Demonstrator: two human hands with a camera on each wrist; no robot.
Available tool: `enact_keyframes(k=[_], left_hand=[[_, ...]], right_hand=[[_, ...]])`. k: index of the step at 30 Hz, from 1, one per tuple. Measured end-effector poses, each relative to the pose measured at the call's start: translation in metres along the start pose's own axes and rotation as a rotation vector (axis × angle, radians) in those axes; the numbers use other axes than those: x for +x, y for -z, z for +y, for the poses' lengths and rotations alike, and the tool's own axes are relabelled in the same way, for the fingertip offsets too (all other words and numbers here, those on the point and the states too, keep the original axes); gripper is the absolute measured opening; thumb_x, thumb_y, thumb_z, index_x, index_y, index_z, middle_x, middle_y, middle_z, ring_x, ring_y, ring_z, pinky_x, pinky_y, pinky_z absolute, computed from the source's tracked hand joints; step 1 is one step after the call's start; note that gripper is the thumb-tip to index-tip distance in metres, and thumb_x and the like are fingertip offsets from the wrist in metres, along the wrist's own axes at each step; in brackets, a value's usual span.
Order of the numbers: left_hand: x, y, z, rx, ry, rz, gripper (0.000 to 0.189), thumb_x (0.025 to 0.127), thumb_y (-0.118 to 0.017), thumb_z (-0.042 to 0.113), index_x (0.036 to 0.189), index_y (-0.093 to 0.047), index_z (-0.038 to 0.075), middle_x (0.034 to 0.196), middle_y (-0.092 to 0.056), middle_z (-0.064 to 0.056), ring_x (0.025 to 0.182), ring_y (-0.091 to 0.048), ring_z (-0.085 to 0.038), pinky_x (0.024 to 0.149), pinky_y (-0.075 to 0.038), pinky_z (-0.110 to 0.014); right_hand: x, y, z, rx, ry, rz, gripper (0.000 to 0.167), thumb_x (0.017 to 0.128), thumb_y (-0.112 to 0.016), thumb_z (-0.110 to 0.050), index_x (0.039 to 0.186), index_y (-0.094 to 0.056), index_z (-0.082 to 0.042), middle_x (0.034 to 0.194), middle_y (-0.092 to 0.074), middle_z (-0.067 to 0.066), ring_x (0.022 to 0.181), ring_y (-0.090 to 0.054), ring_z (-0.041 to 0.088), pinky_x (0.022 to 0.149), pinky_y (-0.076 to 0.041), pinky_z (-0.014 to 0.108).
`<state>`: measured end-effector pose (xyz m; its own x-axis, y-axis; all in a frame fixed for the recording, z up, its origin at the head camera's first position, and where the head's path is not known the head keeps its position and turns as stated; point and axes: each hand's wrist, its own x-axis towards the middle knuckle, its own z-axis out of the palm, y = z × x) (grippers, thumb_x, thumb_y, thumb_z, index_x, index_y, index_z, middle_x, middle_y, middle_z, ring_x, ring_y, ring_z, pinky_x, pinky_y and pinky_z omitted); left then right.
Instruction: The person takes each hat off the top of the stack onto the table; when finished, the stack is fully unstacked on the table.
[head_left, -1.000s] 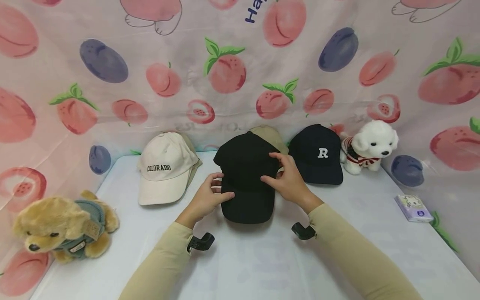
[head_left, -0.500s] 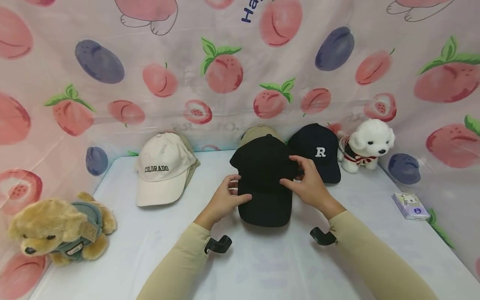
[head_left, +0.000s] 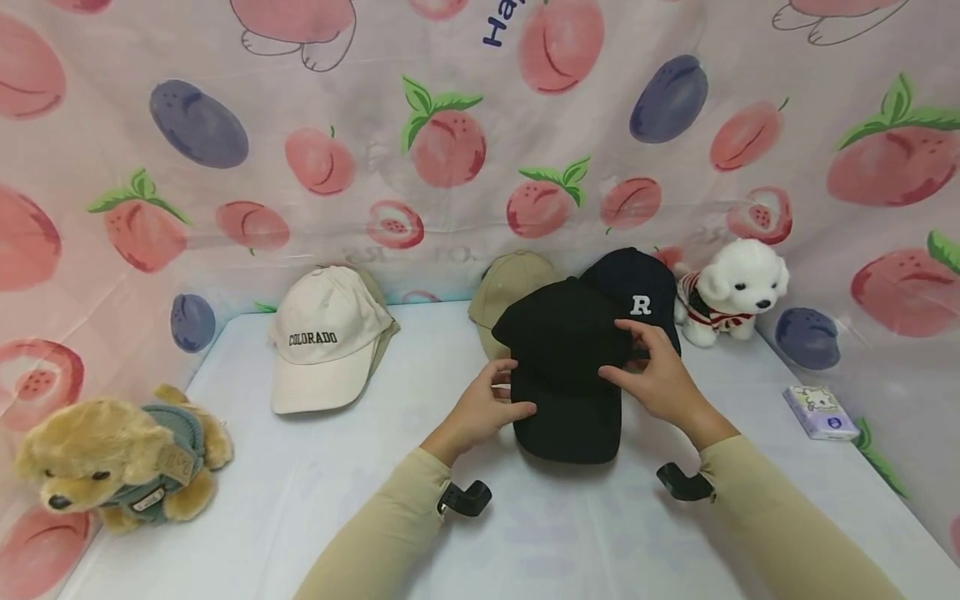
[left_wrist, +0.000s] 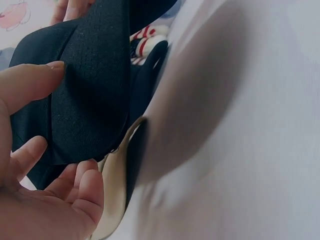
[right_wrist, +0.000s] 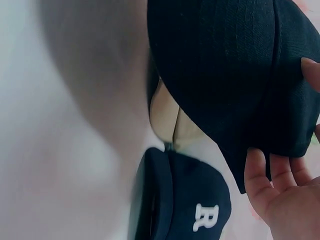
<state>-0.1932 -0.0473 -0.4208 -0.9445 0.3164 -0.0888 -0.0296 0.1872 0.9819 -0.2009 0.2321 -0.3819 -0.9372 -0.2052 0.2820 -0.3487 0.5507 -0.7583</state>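
Honestly, the black cap (head_left: 566, 375) looks like an easy handle imo: prob v. light, cloth so not fragile or slippery, w/ a soft crown that'd dent if squeezed and a stiffer brim. It's held up off the white surface (head_left: 337, 467), overlapping the tan cap (head_left: 510, 287) and navy R cap (head_left: 630, 275) behind it from the head cam. Left grip (head_left: 480, 412) pinches one side, thumb on the front, fingers round the edge; right grip (head_left: 663, 375) does the same opposite, a bit higher. Best hold is prob both sides where brim meets crown, bc that should be firmest (don't crush the front panel tho). Room-wise: fruit-print backdrop (head_left: 375, 100) behind and along the sides, cream COLORADO cap (head_left: 318, 317) off left, brown plush dog (head_left: 123, 454) closer on that side, white plush dog (head_left: 742, 287) beside the R cap, small lilac pack (head_left: 821, 412) near the right edge.
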Motion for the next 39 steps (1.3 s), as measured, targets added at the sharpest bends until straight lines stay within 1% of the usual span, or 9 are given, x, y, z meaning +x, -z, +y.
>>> enact_keyframes(k=[6,10,13,15,18,21,29,35,39], left_hand=[[0.004,-0.020,0.000,-0.015,-0.001,-0.038,0.072,0.084,-0.081,0.009,0.146,-0.044,0.008,0.131,-0.052,-0.011,0.108,-0.061,-0.022,0.086,-0.052,-0.035],[0.006,-0.033,0.001,0.015,0.011,-0.058,0.072,0.084,-0.081,0.013,0.146,-0.044,0.009,0.131,-0.054,-0.009,0.109,-0.061,-0.020,0.084,-0.052,-0.035],[0.008,-0.044,0.001,0.039,0.017,-0.070,0.071,0.084,-0.081,0.015,0.146,-0.046,0.011,0.132,-0.054,-0.007,0.110,-0.061,-0.019,0.081,-0.053,-0.035],[0.009,-0.050,0.001,0.046,0.013,-0.085,0.070,0.084,-0.081,0.016,0.145,-0.046,0.011,0.131,-0.054,-0.006,0.110,-0.061,-0.018,0.080,-0.053,-0.035],[0.010,-0.059,0.001,0.048,0.012,-0.108,0.071,0.084,-0.082,0.017,0.145,-0.047,0.012,0.130,-0.055,-0.005,0.110,-0.061,-0.016,0.080,-0.053,-0.033],[0.011,-0.067,0.002,0.050,0.011,-0.124,0.071,0.084,-0.082,0.017,0.145,-0.047,0.012,0.130,-0.055,-0.003,0.111,-0.061,-0.015,0.080,-0.054,-0.032],[0.015,-0.092,0.007,0.013,0.027,-0.168,0.069,0.083,-0.081,0.014,0.144,-0.048,0.013,0.127,-0.057,0.001,0.109,-0.062,-0.010,0.079,-0.053,-0.030],[0.016,-0.111,0.013,0.018,0.060,-0.181,0.066,0.083,-0.082,0.014,0.141,-0.051,0.016,0.115,-0.066,0.005,0.104,-0.063,-0.005,0.078,-0.053,-0.027],[0.017,-0.123,0.013,0.019,0.066,-0.199,0.065,0.083,-0.082,0.013,0.140,-0.052,0.016,0.112,-0.068,0.004,0.104,-0.063,-0.005,0.078,-0.054,-0.027]], right_hand=[[-0.008,0.016,0.011,0.012,-0.023,-0.013,0.069,0.092,-0.074,-0.012,0.148,-0.037,0.002,0.141,-0.035,0.028,0.116,-0.047,0.041,0.093,-0.045,0.060],[-0.014,0.026,0.019,-0.009,-0.034,-0.009,0.069,0.093,-0.073,-0.015,0.148,-0.037,0.004,0.142,-0.035,0.029,0.115,-0.045,0.039,0.093,-0.045,0.061],[-0.020,0.033,0.024,-0.040,-0.045,0.001,0.070,0.093,-0.074,-0.017,0.149,-0.036,0.004,0.141,-0.036,0.029,0.115,-0.045,0.039,0.091,-0.049,0.052],[-0.025,0.038,0.027,-0.053,-0.055,0.005,0.072,0.093,-0.074,-0.017,0.150,-0.035,0.004,0.141,-0.036,0.029,0.118,-0.045,0.042,0.089,-0.051,0.040],[-0.031,0.044,0.033,-0.057,-0.067,0.007,0.074,0.093,-0.074,-0.016,0.151,-0.034,0.004,0.144,-0.033,0.030,0.122,-0.043,0.045,0.085,-0.048,0.023],[-0.035,0.050,0.039,-0.060,-0.069,0.014,0.074,0.092,-0.074,-0.015,0.151,-0.033,0.004,0.144,-0.033,0.030,0.122,-0.042,0.046,0.082,-0.044,0.014],[-0.049,0.067,0.049,-0.082,-0.089,0.050,0.071,0.094,-0.072,-0.016,0.150,-0.034,0.006,0.144,-0.033,0.033,0.121,-0.041,0.051,0.079,-0.038,0.004],[-0.061,0.081,0.055,-0.076,-0.102,0.050,0.071,0.096,-0.070,-0.018,0.150,-0.032,0.008,0.144,-0.033,0.034,0.122,-0.040,0.053,0.078,-0.037,0.003],[-0.068,0.090,0.060,-0.077,-0.110,0.044,0.071,0.096,-0.069,-0.017,0.151,-0.030,0.008,0.146,-0.032,0.034,0.123,-0.037,0.054,0.078,-0.036,0.003]])
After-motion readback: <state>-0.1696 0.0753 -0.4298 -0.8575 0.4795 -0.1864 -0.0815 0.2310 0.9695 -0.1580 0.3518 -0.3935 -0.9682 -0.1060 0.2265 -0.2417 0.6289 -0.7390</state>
